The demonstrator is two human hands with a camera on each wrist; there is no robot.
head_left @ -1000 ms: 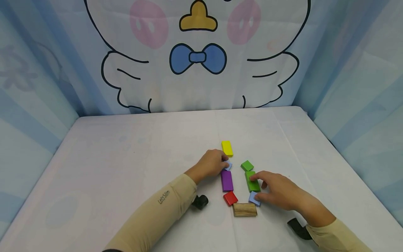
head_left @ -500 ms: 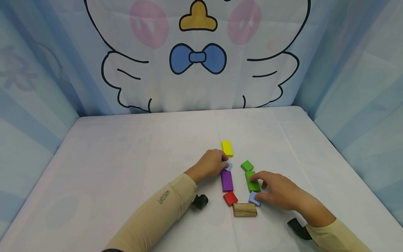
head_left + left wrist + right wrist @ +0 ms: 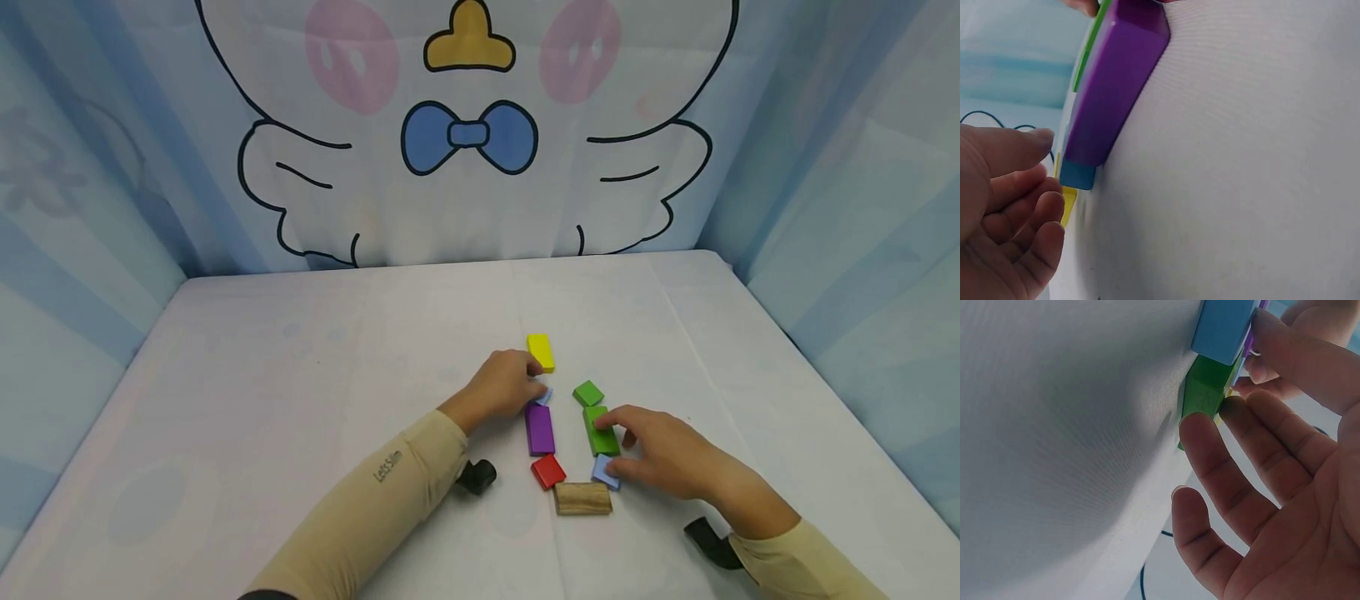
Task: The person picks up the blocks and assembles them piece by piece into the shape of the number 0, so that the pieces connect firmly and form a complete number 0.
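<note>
Close to a small light blue block, my left hand hovers with loosely bent fingers. The left wrist view shows its thumb apart from the fingers and no block between them. A yellow block lies just beyond these fingers; a purple block lies nearer. My right hand has relaxed, spread fingers. Its index fingertip is over a long green block, and its thumb is at a second light blue block. Whether these fingertips press down, I cannot tell.
A small green block lies beyond the long green one. Nearer me are a red block and a wood-grain block, joining the two rows into a U. Curtains enclose the white-covered table.
My left hand has shifted slightly upward in the view, its thumb lifting a little from the light blue block. My right hand and the blocks stay in place.
</note>
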